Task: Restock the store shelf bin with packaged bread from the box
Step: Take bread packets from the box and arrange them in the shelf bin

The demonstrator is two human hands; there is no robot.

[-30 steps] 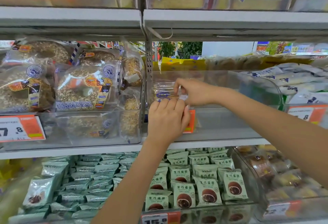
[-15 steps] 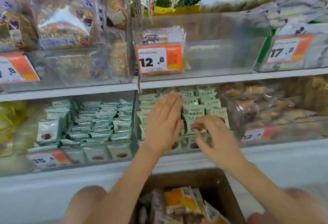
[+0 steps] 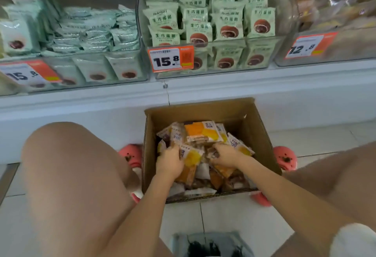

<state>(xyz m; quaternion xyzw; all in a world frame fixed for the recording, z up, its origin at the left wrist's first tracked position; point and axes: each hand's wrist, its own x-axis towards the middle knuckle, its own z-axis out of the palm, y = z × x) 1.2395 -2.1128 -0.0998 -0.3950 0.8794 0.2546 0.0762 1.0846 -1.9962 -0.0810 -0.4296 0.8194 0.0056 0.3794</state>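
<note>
An open cardboard box (image 3: 262,134) stands on the floor between my knees, filled with several orange-and-white bread packets (image 3: 203,133). Both hands are down inside it. My left hand (image 3: 169,161) grips the edge of a yellow-and-white packet (image 3: 191,156) at the box's left. My right hand (image 3: 224,156) curls its fingers round packets in the middle of the pile. The shelf bin that holds this bread is above the frame and out of view.
Low shelf bins hold pale green snack packets (image 3: 205,22) behind orange price tags (image 3: 171,59). A clear bin of other bread (image 3: 325,12) sits at the upper right. My bare knees flank the box, pink shoes (image 3: 283,158) beside it, white tiled floor below.
My hands left the upper shelf bin, dropped past the green-packet shelf and reached into the box. The view tilted down from the shelves to the floor.
</note>
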